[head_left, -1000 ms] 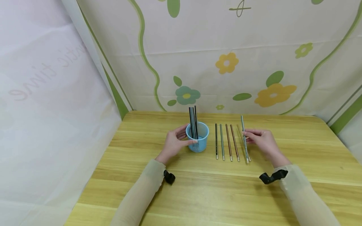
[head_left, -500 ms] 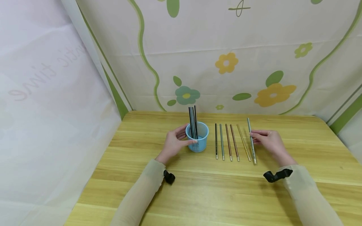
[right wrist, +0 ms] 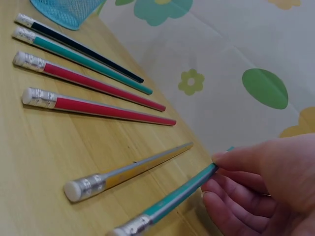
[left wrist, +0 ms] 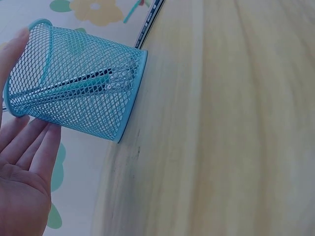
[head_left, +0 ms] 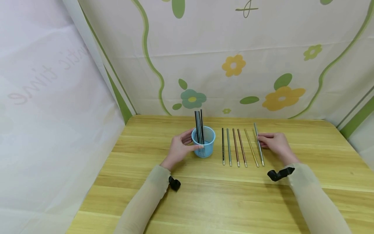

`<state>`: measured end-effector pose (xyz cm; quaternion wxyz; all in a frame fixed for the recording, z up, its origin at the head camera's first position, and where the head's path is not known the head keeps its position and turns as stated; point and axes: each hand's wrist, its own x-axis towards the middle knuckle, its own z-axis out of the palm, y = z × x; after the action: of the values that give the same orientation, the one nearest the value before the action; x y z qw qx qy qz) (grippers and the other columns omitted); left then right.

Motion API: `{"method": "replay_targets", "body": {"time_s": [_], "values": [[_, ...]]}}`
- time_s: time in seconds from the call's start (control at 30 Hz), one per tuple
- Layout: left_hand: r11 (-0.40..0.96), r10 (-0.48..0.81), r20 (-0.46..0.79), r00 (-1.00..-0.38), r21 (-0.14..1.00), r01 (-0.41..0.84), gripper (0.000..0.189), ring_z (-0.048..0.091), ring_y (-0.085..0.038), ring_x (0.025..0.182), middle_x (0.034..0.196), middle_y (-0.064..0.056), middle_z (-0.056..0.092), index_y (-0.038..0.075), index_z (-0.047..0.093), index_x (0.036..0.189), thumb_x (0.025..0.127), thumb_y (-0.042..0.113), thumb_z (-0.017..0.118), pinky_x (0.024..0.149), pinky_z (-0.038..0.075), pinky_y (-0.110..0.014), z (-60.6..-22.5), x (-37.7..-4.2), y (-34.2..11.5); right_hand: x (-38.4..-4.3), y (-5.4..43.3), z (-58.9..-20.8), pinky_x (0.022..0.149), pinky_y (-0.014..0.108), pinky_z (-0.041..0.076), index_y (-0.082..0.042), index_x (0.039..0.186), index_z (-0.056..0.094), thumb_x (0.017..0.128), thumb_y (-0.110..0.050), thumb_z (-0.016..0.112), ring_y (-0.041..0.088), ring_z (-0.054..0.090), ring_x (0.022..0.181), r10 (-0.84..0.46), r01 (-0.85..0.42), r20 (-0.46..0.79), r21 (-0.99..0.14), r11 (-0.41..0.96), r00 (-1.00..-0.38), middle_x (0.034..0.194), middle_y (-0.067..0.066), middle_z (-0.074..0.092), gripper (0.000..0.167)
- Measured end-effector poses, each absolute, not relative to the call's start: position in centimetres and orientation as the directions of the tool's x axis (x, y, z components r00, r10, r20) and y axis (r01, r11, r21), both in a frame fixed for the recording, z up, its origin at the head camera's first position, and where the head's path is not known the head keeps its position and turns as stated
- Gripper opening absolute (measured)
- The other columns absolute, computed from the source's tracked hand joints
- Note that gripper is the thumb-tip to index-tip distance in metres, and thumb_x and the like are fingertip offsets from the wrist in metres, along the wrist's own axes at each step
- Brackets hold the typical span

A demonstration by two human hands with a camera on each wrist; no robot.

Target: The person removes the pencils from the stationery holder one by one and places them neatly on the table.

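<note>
My left hand (head_left: 181, 148) holds a light blue mesh pencil cup (left wrist: 78, 78), its thumb on the near side and its fingers behind. Several dark and striped pencils (head_left: 199, 125) stand in the cup, leaning toward its left. My right hand (head_left: 274, 144) pinches a teal pencil (right wrist: 182, 192) between thumb and fingers, at the right end of a row. Left of it on the wooden table lie a yellow pencil (right wrist: 142, 166), two red pencils (right wrist: 98, 105), another teal pencil (right wrist: 88, 58) and a black pencil (right wrist: 83, 46). Their white eraser ends face me.
The wooden table (head_left: 222, 201) runs back to a flower-printed cloth wall (head_left: 204, 71). A second white cloth (head_left: 52, 130) hangs along the left side. Black camera mounts sit on both wrists, the left mount (head_left: 174, 183) close over the tabletop.
My right hand has carried the teal pencil from over the yellow one to its right side, then lowered it in line with the row. The left hand and cup have stayed put.
</note>
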<state>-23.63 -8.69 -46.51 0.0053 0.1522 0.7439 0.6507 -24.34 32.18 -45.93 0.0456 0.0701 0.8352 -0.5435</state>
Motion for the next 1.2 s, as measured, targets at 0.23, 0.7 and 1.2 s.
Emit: {"method": "replay_targets", "body": {"time_s": [0.23,0.7,1.2], "values": [[0.107,0.243,0.194,-0.951,0.968,0.225,0.08,0.061,-0.02,0.122,0.136,-0.008,0.063,0.009,0.055,0.146,0.076,0.021,0.093,0.101,0.052,-0.031,-46.62,-23.79,-8.68,-24.45,31.95,-46.0,0.066,0.025,0.061,0.012,0.128,0.064,0.101,-0.018,0.067,0.01,0.07,0.073,0.064,0.155,-0.142,-0.854,0.497,-0.988,0.099,0.016,0.075,0.04],[0.111,0.238,0.2,-0.95,0.967,0.231,0.083,0.061,-0.019,0.123,0.136,-0.006,0.063,0.008,0.055,0.147,0.076,0.025,0.094,0.101,0.052,-0.03,-46.6,-23.85,-8.74,-24.61,32.15,-46.35,0.066,0.026,0.061,0.008,0.127,0.067,0.101,-0.021,0.067,0.011,0.07,0.075,0.089,0.174,-0.151,-0.805,0.567,-0.985,0.1,0.015,0.075,0.039],[0.122,0.232,0.151,-0.961,0.976,0.183,0.081,0.058,-0.025,0.127,0.141,-0.013,0.059,0.005,0.052,0.148,0.078,0.01,0.091,0.105,0.05,-0.039,-46.49,-23.87,-8.62,-24.53,31.9,-46.63,0.067,0.026,0.062,0.007,0.125,0.069,0.1,-0.022,0.069,0.012,0.071,0.078,0.105,0.177,-0.143,-0.813,0.555,-0.984,0.102,0.016,0.074,0.038]]}}
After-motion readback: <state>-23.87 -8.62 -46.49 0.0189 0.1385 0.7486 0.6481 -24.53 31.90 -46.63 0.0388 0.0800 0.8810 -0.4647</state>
